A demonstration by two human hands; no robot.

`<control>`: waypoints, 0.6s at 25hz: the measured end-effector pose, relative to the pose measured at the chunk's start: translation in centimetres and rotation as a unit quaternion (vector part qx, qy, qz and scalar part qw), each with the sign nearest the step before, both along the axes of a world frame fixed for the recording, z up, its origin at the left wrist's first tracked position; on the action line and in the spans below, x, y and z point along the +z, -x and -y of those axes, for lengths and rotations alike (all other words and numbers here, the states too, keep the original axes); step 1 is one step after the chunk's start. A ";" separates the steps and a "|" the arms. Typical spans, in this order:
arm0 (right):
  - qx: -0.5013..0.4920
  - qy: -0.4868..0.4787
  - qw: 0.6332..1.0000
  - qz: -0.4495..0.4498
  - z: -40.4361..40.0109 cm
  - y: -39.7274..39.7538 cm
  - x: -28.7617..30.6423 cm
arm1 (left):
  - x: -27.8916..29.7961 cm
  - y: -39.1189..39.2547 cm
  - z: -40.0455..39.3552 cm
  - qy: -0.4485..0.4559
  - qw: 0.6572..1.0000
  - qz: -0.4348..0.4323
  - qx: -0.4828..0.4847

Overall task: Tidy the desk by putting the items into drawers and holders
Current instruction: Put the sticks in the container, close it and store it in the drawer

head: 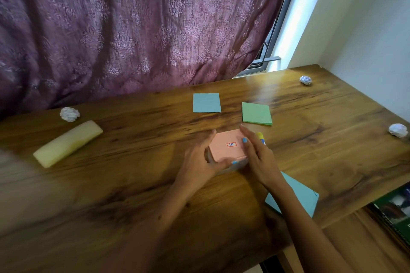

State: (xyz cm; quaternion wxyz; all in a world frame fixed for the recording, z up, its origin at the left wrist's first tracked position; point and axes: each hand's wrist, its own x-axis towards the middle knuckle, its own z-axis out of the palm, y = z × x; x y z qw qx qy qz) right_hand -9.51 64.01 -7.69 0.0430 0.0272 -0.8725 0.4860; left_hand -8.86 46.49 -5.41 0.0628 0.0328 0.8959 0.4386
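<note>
A pink pad of sticky notes [226,147] with a small red-framed label lies at the middle of the wooden desk [133,184]. My left hand [199,162] grips its left and front edges, thumb along the near side. My right hand [257,155] presses against its right edge, fingers pointing away from me. Both hands hold the pad between them. A yellow and blue glue stick [261,138] peeks out just behind my right hand.
A blue pad [206,102] and a green pad [257,113] lie farther back. A yellow pouch [67,143] lies at left. Crumpled paper balls sit at left [69,114], back right [305,80] and right edge [398,130]. Blue paper [299,197] lies under my right forearm. A curtain hangs behind.
</note>
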 end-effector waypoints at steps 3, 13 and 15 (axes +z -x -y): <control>0.001 0.018 1.000 0.015 0.1 0.0 -0.1 | -0.6 0.2 -0.1 -0.048 0.999 0.006 0.014; 0.025 0.063 0.997 0.045 -0.3 0.4 -0.7 | -0.8 0.4 -0.4 -0.075 0.996 0.014 0.049; 0.024 0.043 0.997 0.052 -0.3 0.3 0.1 | -0.2 0.1 -0.5 -0.049 0.998 0.011 0.042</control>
